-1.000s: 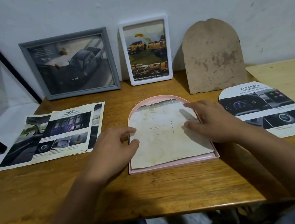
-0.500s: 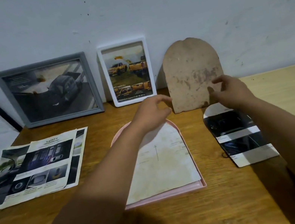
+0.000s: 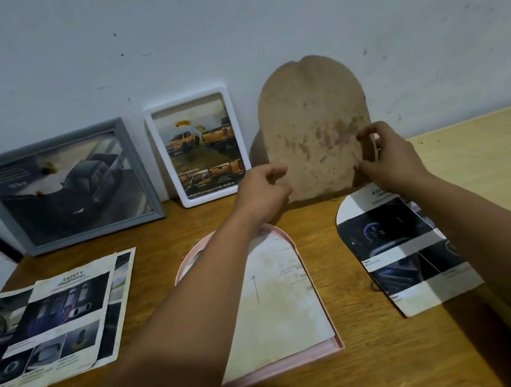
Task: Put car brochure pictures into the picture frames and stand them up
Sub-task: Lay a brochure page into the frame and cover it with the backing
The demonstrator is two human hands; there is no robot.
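against the wall at the back of the table point(image 3: 497, 157) i see the arched backing board point(image 3: 314, 128) standing upright, with my left hand point(image 3: 262, 193) pinching its lower left edge and my right hand point(image 3: 388, 158) gripping its right edge. below them the pink arched frame point(image 3: 336, 339) lies flat with a pale sheet point(image 3: 277, 305) in it. just to its right lies an arch-cut car brochure picture point(image 3: 398, 253). the grey frame point(image 3: 57, 190) and white frame point(image 3: 200, 146) stand filled, leaning on the wall.
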